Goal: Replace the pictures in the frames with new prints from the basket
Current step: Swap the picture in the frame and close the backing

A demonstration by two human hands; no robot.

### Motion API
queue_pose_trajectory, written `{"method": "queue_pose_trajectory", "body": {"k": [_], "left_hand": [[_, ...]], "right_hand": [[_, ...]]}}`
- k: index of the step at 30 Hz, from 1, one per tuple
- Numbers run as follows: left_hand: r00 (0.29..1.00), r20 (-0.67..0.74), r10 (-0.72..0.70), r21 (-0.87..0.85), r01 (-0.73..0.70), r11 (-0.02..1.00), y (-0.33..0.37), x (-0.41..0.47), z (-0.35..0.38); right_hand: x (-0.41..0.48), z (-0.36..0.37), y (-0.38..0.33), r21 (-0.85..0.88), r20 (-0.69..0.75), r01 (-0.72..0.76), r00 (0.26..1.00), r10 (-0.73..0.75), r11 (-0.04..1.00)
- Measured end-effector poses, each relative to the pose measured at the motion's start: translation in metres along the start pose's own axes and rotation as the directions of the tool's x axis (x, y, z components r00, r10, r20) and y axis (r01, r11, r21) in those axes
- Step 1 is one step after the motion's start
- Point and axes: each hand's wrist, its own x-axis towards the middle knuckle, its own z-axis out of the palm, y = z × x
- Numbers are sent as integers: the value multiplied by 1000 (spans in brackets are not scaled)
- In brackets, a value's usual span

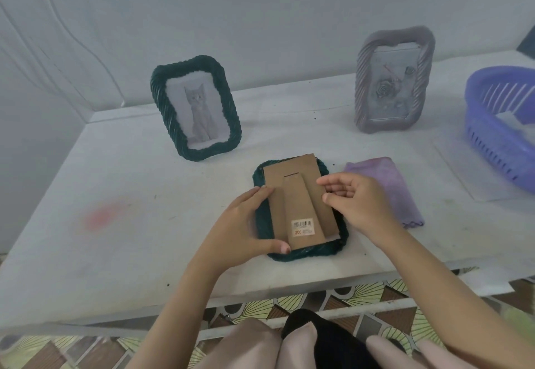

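A dark green frame point(312, 252) lies face down near the table's front edge, its brown cardboard back point(295, 195) with a barcode sticker facing up. My left hand point(240, 226) grips the frame's left side, thumb at the bottom edge of the cardboard stand. My right hand point(353, 200) rests its fingertips on the right edge of the cardboard back. A second green frame point(197, 113) with a grey kitten picture stands upright at the back left. A grey-lilac frame point(393, 79) with a rose picture stands at the back right. The purple basket point(492, 125) at the far right holds pale prints.
A folded lilac cloth point(385, 186) lies just right of the face-down frame. The white table point(115, 195) has a pink stain at the left and a wall close behind. Patterned floor tiles show below the front edge.
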Motion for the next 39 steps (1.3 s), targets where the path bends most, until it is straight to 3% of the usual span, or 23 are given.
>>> {"method": "queue_pose_trajectory", "body": {"k": [7,26,32,35,39], "left_hand": [[992,98,85,52,-90,995,-15,-4,1],[995,55,84,51,-86,995,-15,-5,6],[994,53,95,74,-99,992,-16,-6,5],[995,24,94,25,-95,995,-14,-7,6],[997,-1,75,-52,-75,996,-13,-8,6]], "right_hand": [[-1,1,-1,-34,0,-22,1000,22,999],[4,7,-1,-234,20,-15,1000,20,972],[1,10,1,-544,62,125,992,-109,830],[-2,6,3,-608,93,190,981,-169,770],[-7,3,6,-604,125,218,976,-179,767]]}}
